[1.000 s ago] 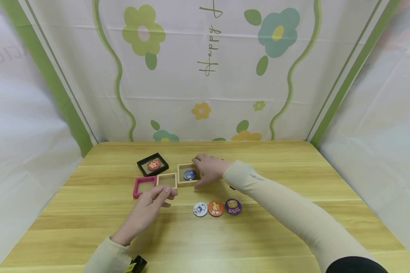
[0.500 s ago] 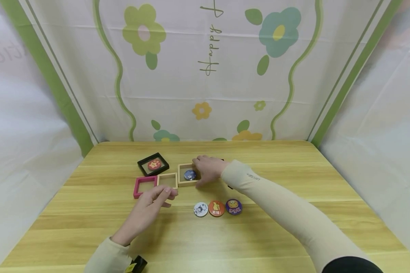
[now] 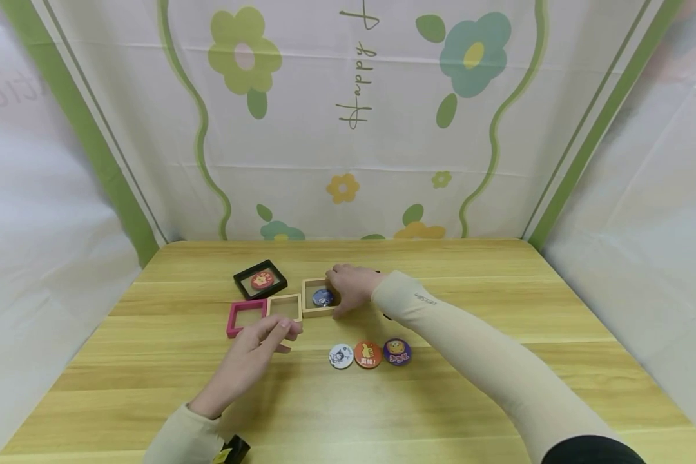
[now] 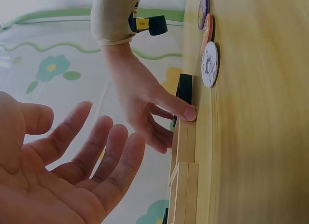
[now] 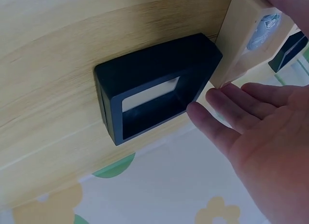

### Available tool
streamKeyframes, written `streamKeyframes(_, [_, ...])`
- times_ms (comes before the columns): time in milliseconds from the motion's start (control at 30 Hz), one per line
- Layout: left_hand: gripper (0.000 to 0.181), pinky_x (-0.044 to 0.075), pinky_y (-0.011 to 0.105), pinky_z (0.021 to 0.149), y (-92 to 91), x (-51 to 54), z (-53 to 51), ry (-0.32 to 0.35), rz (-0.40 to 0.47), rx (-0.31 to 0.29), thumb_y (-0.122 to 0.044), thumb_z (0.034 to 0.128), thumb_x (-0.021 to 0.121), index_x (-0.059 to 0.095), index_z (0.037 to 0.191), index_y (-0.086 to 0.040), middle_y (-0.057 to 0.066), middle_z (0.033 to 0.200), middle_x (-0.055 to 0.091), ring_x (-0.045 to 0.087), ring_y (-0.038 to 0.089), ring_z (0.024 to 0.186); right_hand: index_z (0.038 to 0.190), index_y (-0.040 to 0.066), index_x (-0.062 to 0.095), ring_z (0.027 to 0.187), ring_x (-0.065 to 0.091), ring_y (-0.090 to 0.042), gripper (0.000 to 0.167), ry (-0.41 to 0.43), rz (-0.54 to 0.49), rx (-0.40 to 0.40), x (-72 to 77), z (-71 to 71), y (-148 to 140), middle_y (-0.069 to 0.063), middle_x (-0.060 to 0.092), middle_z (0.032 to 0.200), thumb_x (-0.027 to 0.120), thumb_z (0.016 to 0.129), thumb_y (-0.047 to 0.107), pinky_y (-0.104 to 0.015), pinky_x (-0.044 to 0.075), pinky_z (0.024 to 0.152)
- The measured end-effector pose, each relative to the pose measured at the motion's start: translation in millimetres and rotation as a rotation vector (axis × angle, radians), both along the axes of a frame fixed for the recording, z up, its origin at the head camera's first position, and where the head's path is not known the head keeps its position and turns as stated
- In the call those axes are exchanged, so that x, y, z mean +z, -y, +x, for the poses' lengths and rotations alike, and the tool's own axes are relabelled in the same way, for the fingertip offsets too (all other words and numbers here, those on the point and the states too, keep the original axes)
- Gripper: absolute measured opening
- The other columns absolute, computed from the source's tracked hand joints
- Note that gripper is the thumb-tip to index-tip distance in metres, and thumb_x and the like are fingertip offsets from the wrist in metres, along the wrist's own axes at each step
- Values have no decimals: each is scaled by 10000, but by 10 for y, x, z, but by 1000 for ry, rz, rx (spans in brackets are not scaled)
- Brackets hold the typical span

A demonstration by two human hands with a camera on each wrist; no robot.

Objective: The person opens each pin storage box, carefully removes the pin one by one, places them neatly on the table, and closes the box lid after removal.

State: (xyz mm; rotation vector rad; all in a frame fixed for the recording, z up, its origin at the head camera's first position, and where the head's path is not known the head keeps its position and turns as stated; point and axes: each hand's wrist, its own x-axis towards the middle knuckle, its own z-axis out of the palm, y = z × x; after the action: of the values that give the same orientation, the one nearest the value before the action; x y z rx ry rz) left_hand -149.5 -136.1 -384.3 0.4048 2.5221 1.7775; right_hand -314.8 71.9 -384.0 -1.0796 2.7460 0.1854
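My right hand (image 3: pixel 355 288) holds the larger wooden frame (image 3: pixel 319 312) by its right part, thumb at the near side and fingers at the far side. Inside that frame lies a blue round badge (image 3: pixel 323 297). The right wrist view shows the fingertips at the wooden frame's edge, beside a black frame (image 5: pixel 154 64) mostly hidden under my arm in the head view. My left hand (image 3: pixel 252 354) hovers with loosely bent fingers and nothing in them, just in front of a small wooden frame (image 3: pixel 284 297) and a pink frame (image 3: pixel 231 320).
A tilted black frame (image 3: pixel 242 289) at the back left has a red badge (image 3: pixel 262 279) in it. Nearer me, a white badge (image 3: pixel 341 356), an orange badge (image 3: pixel 368 354) and a purple badge (image 3: pixel 397 352) lie in a row on the wooden table (image 3: pixel 470 412).
My right forearm has shifted slightly left, while the hand stays at the larger wooden frame. The left hand and the badges have stayed in place.
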Motion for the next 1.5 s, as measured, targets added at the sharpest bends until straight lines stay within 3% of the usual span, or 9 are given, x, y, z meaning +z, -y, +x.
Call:
streamKeyframes(400, [334,543,335,821,5,5,4,-1,-1,-6,-251,1073,436,667,1079,-10,148,1130,649,605,307,1037,1359,16,511,1145,543,-242,818,24,-5,-22,5,-2,22,-110,552,1252,791,778,519,-356,447,980])
streamKeyframes(667, [320,543,340,823,3,10,7,3,-1,-4,-235,1074,437,667,1078,-13,125,1118,653,605,301,1037,1336,34,532,1098,549,-223,799,-4,-19,-15,-33,-9,5,-90,565,1199,789,767,532,-346,469,933])
streamKeyframes(1100, [286,546,344,817,4,-2,11,-6,0,6,-231,1071,447,681,1046,-70,69,1083,666,610,288,1025,1355,24,515,1163,516,-253,862,-67,-62,5,12,15,-11,-121,540,1275,814,721,524,-366,448,976])
streamKeyframes(1500, [302,545,337,817,3,-5,15,-2,-3,10,-238,1070,448,679,1062,-44,76,1088,666,611,280,1026,1276,11,575,1062,552,-223,853,-125,-73,39,18,22,-38,-103,566,1196,812,670,563,-354,493,904])
